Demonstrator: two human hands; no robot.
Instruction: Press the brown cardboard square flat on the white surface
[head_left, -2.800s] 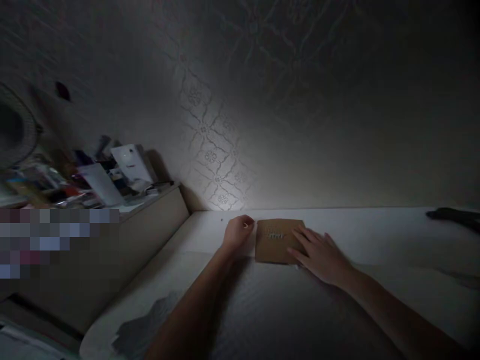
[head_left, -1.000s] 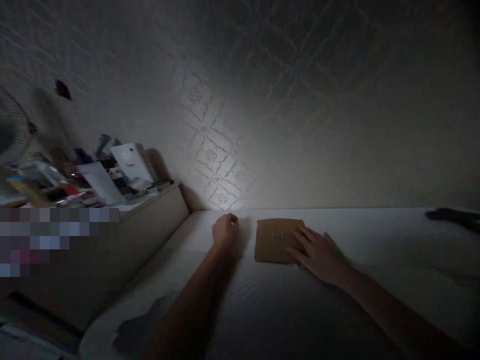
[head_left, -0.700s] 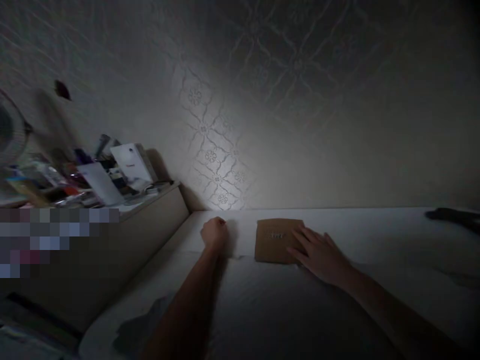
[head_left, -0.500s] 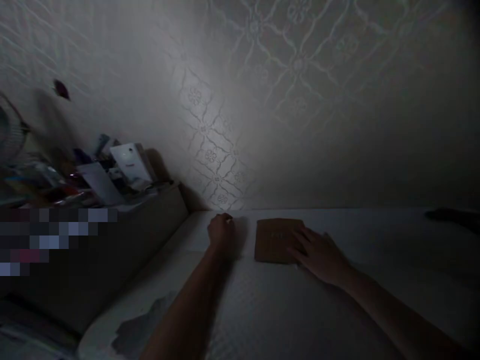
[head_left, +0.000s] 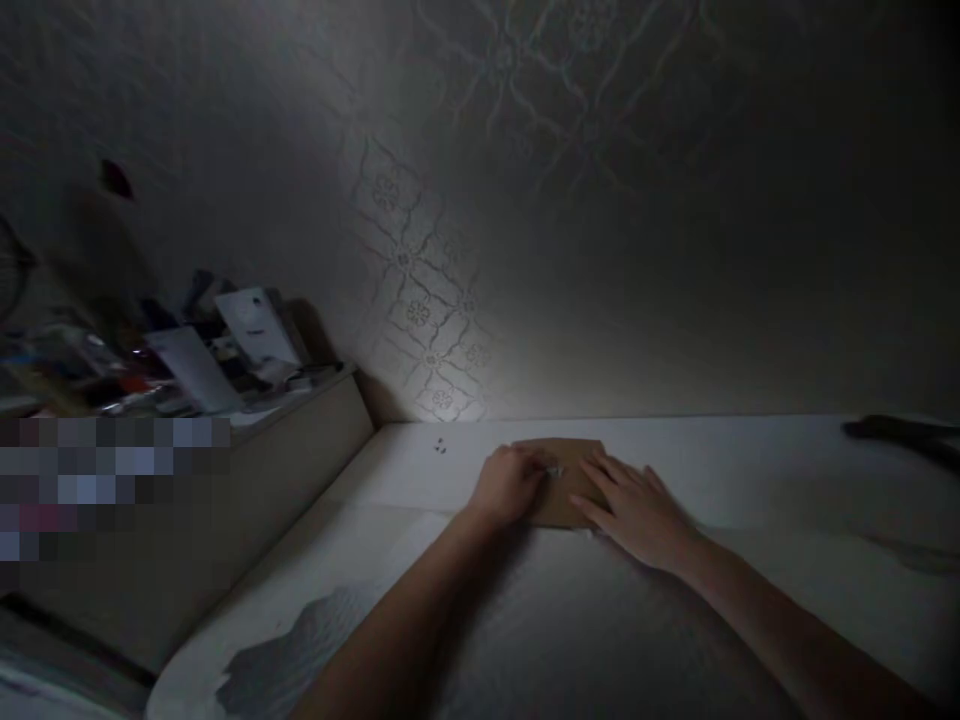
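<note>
A flat piece of brown cardboard lies on the white tabletop near the wall. My right hand rests on its right side, fingers spread and holding nothing. Over the left part of the cardboard, my left hand has its fingers pinched together; what they hold, if anything, is too small and dim to make out. Right by those fingertips a small pale mark or bit shows on the cardboard. Several tiny dark pieces lie on the white surface to the left.
On the left stands a cabinet crowded with items, among them a white box. A grey patch marks the table's front left. Something dark and long lies at the far right. The patterned wall rises behind.
My left hand has moved right, from beside the tiny dark pieces onto the cardboard, uncovering those pieces. My right hand stays on the cardboard. The tabletop looks brighter.
</note>
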